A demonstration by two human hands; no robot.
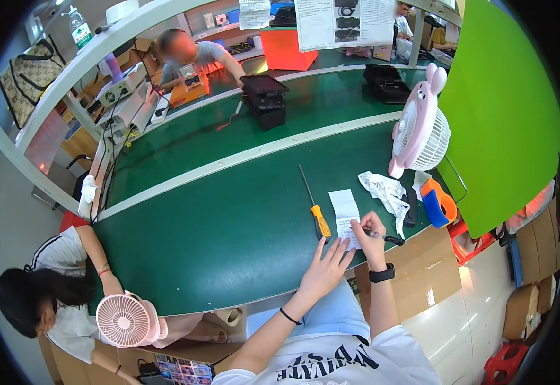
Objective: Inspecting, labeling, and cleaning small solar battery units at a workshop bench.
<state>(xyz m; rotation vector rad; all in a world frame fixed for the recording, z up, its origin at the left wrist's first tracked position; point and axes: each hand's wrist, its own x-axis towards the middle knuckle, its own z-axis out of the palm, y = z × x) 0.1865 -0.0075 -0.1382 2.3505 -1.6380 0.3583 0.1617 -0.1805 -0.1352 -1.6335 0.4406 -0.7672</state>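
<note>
A narrow slip of white paper [344,204] with printed lines on its lower half lies near the front edge of the green table [228,237]. My right hand [371,239] is closed around a dark pen [393,240] above the paper's lower right side; the tip is hard to make out. With fingers spread, my left hand [327,266] rests at the paper's lower edge. Just left of the paper lies a screwdriver [319,218] with a yellow-orange handle, its shaft pointing away from me.
Right of the paper are a crumpled white cloth [383,188], a dark flat object [411,208] and orange and blue tape rolls [439,204]. A pink-and-white fan [419,131] stands behind them. At left, a co-worker holds a pink fan [126,319]; another sits across, by black cases [265,106].
</note>
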